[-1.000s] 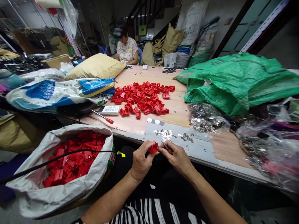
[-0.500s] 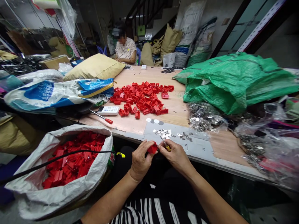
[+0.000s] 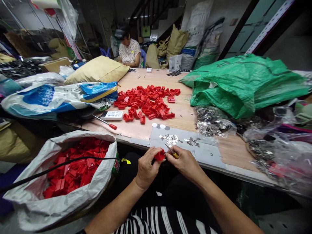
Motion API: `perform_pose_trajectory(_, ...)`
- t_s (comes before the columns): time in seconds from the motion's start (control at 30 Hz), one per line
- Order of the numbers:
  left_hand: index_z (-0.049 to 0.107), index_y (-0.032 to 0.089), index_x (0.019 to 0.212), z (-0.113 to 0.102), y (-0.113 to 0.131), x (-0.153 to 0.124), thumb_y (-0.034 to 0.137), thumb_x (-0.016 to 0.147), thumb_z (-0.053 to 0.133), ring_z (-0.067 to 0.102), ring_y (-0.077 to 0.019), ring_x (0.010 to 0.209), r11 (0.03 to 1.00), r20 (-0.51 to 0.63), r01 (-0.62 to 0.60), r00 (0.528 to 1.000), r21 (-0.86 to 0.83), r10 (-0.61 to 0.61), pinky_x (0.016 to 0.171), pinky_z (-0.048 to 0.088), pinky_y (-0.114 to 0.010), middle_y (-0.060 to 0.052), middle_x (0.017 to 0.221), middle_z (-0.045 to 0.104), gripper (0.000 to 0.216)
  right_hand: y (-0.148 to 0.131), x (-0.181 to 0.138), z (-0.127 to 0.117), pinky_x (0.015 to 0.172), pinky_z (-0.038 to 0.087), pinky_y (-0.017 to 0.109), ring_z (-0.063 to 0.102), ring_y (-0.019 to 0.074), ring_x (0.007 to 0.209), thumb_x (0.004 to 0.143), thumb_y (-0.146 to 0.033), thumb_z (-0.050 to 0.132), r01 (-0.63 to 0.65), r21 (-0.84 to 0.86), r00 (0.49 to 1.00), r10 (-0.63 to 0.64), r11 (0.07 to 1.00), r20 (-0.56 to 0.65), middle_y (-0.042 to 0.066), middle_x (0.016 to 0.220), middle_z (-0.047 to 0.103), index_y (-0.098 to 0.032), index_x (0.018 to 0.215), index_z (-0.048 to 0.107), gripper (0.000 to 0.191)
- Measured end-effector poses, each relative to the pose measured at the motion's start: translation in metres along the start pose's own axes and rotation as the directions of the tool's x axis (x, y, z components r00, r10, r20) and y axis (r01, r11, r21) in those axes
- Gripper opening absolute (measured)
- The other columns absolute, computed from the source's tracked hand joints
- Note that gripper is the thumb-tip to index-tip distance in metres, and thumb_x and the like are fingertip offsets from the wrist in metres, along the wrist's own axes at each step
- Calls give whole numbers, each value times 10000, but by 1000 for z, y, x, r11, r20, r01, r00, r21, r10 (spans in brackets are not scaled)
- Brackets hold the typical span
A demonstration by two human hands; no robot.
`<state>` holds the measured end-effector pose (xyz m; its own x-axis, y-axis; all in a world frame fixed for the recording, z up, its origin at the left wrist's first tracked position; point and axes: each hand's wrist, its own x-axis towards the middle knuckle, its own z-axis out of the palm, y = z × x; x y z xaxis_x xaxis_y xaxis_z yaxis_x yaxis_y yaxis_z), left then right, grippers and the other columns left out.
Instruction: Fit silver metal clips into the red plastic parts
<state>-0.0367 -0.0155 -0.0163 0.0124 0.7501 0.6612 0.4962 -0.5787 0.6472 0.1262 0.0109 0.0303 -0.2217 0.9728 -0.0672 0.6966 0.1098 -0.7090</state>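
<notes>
Closed around a small red plastic part [image 3: 160, 155], my left hand [image 3: 147, 167] is just off the table's front edge. My right hand [image 3: 184, 161] grips a screwdriver [image 3: 174, 154] with a yellow handle, its thin metal shaft pointing up and left. The right fingertips are close against the red part; whether they pinch a small piece too is hidden. Beyond my hands, small silvery metal plates [image 3: 170, 139] and a darker cluster of them [image 3: 193, 142] lie on a grey sheet [image 3: 209, 154]. A heap of red plastic parts [image 3: 151, 102] covers the middle of the table.
At my left stands a white sack [image 3: 24, 203] of red parts, with a black cable [image 3: 80, 158] across it. A red-handled screwdriver [image 3: 112, 126] lies beside a white device [image 3: 114, 115]. A green sack [image 3: 243, 84] and clear bags [image 3: 212, 122] of metal pieces are right. Opposite sits a person [image 3: 130, 52].
The red part and both hands stay almost in place, with only a slight shift at the fingers. The whole view has moved a little.
</notes>
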Motion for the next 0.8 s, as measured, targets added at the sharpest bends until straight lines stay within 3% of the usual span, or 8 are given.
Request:
perform_pose_trajectory(0.23, 574, 200, 1147, 1, -3, -3, 161, 813, 630, 617, -162, 1049, 1000, 12, 7, 1000, -19, -7, 968, 482, -296, -31, 1083, 661, 340, 1, 4, 1, 567, 310, 243, 464, 122, 613, 822, -374, 521, 24, -36, 998, -22, 999, 57, -5, 658, 547, -170, 732, 539, 224)
perform_pose_trajectory(0.43, 569, 196, 1152, 3, -8, -4, 172, 803, 650, 619, -135, 1026, 996, -8, 62, 998, -64, -62, 930, 496, -250, -27, 1089, 652, 359, 18, 16, 0, 648, 358, 246, 444, 121, 689, 854, -469, 517, 80, 273, 990, -109, 959, 94, 10, 738, 508, -149, 793, 532, 325)
perform_pose_trajectory(0.8, 568, 213, 1138, 9, -1, -11, 155, 808, 641, 608, -126, 1041, 991, 13, 75, 997, -108, -74, 944, 488, -253, -13, 1093, 648, 343, 33, 22, 18, 668, 359, 257, 410, 122, 728, 792, -390, 607, 86, 479, 972, -178, 874, 152, 4, 781, 443, -151, 802, 456, 283)
